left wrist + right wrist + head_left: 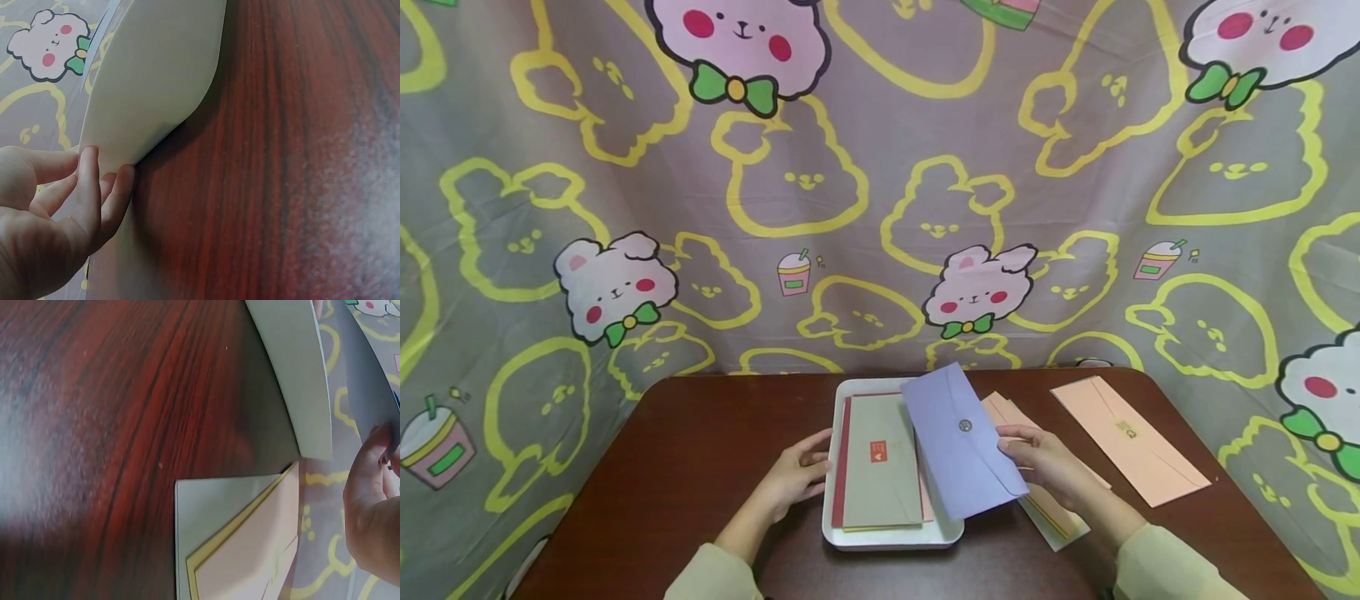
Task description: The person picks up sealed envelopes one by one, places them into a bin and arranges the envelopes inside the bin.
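A white tray (901, 537) stands on the table with several envelopes in it; a grey-green envelope (880, 487) with a red sticker lies on top, and a red envelope (842, 492) shows along its left side. My left hand (792, 477) holds the tray's left side, with thumb and fingertips at the rim in the left wrist view. Above the tray's right side, tilted, is a lavender envelope (951, 467) with a round dark seal. My right hand (1048, 462) pinches its right edge between thumb and fingers.
Partly behind the right hand lies a fanned pile of envelopes, with a pink envelope (250, 550) over yellow and grey ones. Farther right, another pink envelope (1150, 458) lies flat on the brown table (715, 433). A patterned curtain (880, 133) hangs behind.
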{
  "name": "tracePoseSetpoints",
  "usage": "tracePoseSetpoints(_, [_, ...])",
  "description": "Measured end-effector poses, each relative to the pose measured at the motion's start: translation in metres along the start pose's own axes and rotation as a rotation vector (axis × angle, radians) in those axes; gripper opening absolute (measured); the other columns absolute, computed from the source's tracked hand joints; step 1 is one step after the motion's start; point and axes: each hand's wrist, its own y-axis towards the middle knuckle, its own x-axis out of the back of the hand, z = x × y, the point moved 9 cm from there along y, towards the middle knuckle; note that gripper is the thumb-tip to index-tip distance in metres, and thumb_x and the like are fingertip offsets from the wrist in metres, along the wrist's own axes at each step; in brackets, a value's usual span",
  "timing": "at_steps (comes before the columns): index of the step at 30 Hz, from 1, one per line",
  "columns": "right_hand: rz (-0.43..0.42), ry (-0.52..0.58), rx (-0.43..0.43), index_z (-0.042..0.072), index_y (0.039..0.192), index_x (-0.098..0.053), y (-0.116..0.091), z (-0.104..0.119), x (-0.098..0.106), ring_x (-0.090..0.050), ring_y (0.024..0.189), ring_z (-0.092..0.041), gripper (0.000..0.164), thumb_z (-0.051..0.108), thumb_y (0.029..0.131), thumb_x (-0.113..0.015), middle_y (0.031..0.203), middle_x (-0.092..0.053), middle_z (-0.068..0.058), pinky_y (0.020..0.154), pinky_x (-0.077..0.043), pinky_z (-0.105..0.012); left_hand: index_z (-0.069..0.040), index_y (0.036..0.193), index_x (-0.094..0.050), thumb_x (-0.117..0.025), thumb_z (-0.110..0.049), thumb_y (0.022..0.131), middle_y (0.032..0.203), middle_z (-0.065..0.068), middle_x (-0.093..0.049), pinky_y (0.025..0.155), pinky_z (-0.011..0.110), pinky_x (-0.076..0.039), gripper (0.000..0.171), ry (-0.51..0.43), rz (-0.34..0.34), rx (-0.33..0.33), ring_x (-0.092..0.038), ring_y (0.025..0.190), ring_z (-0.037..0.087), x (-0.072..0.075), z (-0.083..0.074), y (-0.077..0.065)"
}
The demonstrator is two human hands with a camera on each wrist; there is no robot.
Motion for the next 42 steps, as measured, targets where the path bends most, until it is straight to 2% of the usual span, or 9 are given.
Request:
tracePoseSetpoints(9, [0.055,0.068,0.014,-0.018,0.140,-0.042,0.008,0.001,-0.021,-0.071,0.084,-0.014,0.049,0.010,0.104,-0.057,0.097,-0.072,-0.001,0.076,-0.059,-0.033,0.000,0.152,-0.044,-0.060,0.002,0.101,0.124,0.025,-0.064,0.082,0.046,-0.059,0.054,0.002,-0.005,0.005,-0.066,0.102,0.029,0.001,0.000,-0.001])
tracePoseSetpoints(17, [0.090,0.085,0.049,-0.021,0.137,-0.043,0.015,0.008,-0.046,-0.072,0.088,-0.017,0.046,0.006,0.103,-0.057,0.101,-0.074,-0.008,0.076,-0.060,-0.036,0.000,0.152,-0.044,-0.060,0.002,0.101,0.126,0.026,-0.063,0.084,0.047,-0.058,0.054,-0.012,0.008,-0.005,-0.066,0.105,0.030,0.000,0.000,0.000])
tracePoseSetpoints(24, [0.081,0.127,0.059,-0.020,0.130,-0.047,0.020,0.005,-0.058,-0.071,0.088,-0.017,0.040,0.004,0.100,-0.058,0.097,-0.073,-0.005,0.076,-0.060,-0.035,0.000,0.152,-0.045,-0.060,0.003,0.101,0.126,0.025,-0.063,0.083,0.047,-0.059,0.053,-0.004,0.003,-0.005,-0.066,0.105,0.029,0.000,0.000,0.000])
tracePoseSetpoints(32, [0.078,0.151,0.044,-0.020,0.134,-0.046,0.025,0.005,-0.072,-0.070,0.087,-0.014,0.043,0.005,0.100,-0.058,0.097,-0.072,-0.003,0.077,-0.059,-0.033,-0.001,0.152,-0.045,-0.060,0.003,0.101,0.126,0.027,-0.063,0.084,0.048,-0.058,0.054,-0.004,0.002,-0.007,-0.066,0.106,0.031,-0.001,-0.002,0.001])
tracePoseSetpoints(42, [-0.012,0.086,0.027,-0.018,0.138,-0.042,0.031,0.007,-0.080,-0.067,0.079,-0.012,0.052,0.004,0.096,-0.062,0.093,-0.072,-0.004,0.069,-0.058,-0.028,0.000,0.152,-0.044,-0.060,0.003,0.101,0.124,0.025,-0.064,0.084,0.047,-0.058,0.054,-0.009,0.003,-0.009,-0.066,0.104,0.030,0.000,-0.001,0.001])
